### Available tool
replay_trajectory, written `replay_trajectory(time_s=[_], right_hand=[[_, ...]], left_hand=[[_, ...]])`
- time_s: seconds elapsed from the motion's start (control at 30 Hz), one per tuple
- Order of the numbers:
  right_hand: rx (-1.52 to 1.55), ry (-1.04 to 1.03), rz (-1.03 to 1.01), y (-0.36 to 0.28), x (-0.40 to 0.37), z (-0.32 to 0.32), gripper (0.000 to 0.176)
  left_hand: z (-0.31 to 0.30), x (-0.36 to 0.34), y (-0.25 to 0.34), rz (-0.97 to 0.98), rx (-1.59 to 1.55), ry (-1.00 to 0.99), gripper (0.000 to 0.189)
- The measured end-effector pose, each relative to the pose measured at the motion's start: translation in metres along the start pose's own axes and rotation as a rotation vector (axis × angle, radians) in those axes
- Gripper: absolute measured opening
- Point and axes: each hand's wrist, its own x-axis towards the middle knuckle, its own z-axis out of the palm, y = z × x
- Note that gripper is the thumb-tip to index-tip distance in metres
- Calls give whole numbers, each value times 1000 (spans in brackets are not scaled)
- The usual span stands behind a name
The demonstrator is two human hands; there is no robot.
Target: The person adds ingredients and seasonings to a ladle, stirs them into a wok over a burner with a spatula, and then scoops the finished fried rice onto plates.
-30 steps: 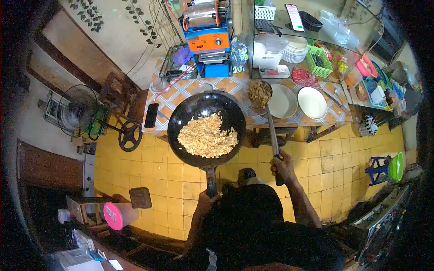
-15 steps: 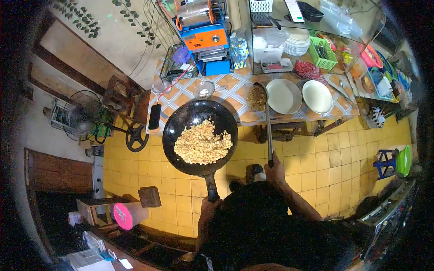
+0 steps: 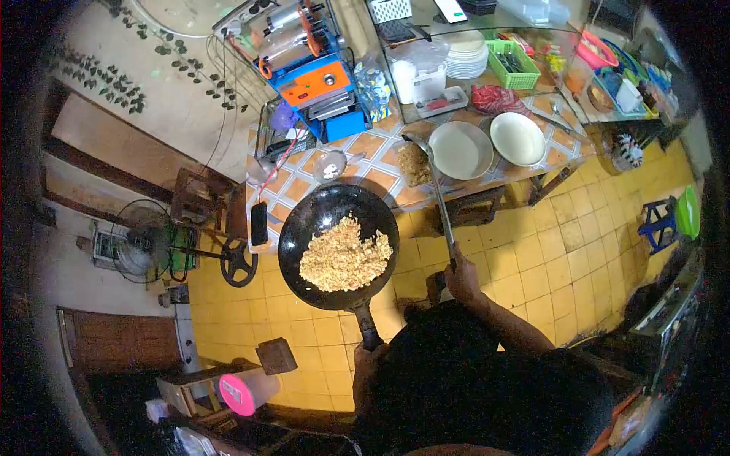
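Note:
My left hand [image 3: 368, 360] is wrapped round the handle of a dark wok [image 3: 295, 247]. A heap of fried rice [image 3: 347, 262] lies in the wok, which is held out beside the table's front edge. In my right hand [image 3: 462, 280] is the dark grip of a long metal ladle [image 3: 442, 205]. Its shaft reaches up over the table, and the dark head overlaps a patch of brown, grainy food [image 3: 414, 165]. Just right of the ladle head stand two pale bowls, a nearer one [image 3: 461, 150] and a whiter one [image 3: 518, 140].
A patterned table [image 3: 380, 186] carries a blue and orange sealing machine [image 3: 315, 83], a phone [image 3: 259, 224], a small dish [image 3: 330, 166] and a green basket [image 3: 513, 64]. Stacked plates [image 3: 466, 57] sit behind glass. A standing fan [image 3: 142, 242] is at left, and a pink-lidded bucket [image 3: 237, 394] lower left.
The view has turned and shifted, so the table sits higher at right. Both hands keep their grips; the ladle head stays by the brown food, and the rice heap looks much the same.

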Motion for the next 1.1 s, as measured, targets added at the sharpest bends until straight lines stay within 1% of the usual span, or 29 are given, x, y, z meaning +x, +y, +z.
replay_trajectory(time_s=[0.03, 0.07, 0.13, 0.17, 0.2, 0.27, 0.33, 0.4, 0.43, 0.5, 0.53, 0.6, 0.63, 0.7, 0.73, 0.77, 0.8, 0.83, 0.9, 0.97, 1.03, 1.07, 1.1], right_hand=[[4, 6, 7, 3, -2, 2, 65], [12, 4, -1, 32, -6, -7, 64], [26, 11, 1, 42, -7, -16, 63], [22, -19, 85, 18, 2, -16, 62], [14, -48, 164, 11, 4, -20, 62], [36, -40, 158, 13, 4, -19, 62], [59, -45, 145, 3, 9, -27, 61], [108, -134, 207, -6, 16, -42, 62], [105, -134, 203, -2, 14, -39, 62], [91, -14, 67, 3, 9, -35, 63], [88, -19, 63, 3, 9, -39, 63], [43, -126, 196, -4, 13, -47, 62], [44, -126, 197, 0, 11, -44, 62], [24, -26, 70, 14, 16, -38, 60], [23, -23, 71, 19, 18, -37, 60], [44, 4, -4, 30, 15, -38, 60], [63, 32, -75, 31, 14, -38, 60], [60, 32, -72, 20, 14, -46, 60], [122, -125, 99, -1, 21, -62, 60], [96, -114, 120, -1, 24, -58, 61], [68, -115, 142, -2, 20, -59, 62], [61, -120, 178, -3, 20, -63, 60], [55, -123, 216, -4, 20, -66, 59]], left_hand=[[0, -1, 2, 18, 42, 10, 18], [25, 0, -19, 23, 40, 23, 18], [36, 7, -44, 38, 137, 42, 18], [25, 3, -22, 37, 150, 36, 18], [28, -4, -8, 48, 115, 17, 18], [28, -5, 0, 67, 85, -8, 18], [26, -4, -6, 6, 88, -6, 16], [25, -3, -10, 30, 41, -32, 15], [25, -3, -10, 57, -9, -56, 14], [27, -5, -6, 56, -45, -60, 14], [32, -8, -6, 48, -81, -63, 15], [34, -10, -1, 39, -94, -62, 16], [33, -12, -1, 30, -100, -60, 16], [32, -11, -1, 37, -76, -67, 16], [31, -10, 0, 43, -52, -71, 16], [36, -11, -5, 41, -51, -69, 16], [36, -11, -7, 47, -107, -84, 16], [36, -10, -10, 55, -167, -99, 16], [36, -5, -13, 66, -153, -100, 16], [35, -6, -11, 71, -139, -91, 15], [40, -20, 5, -6, -73, -57, 14], [41, -20, 3, -10, -82, -54, 14], [41, -19, 1, 31, -132, -73, 14]])
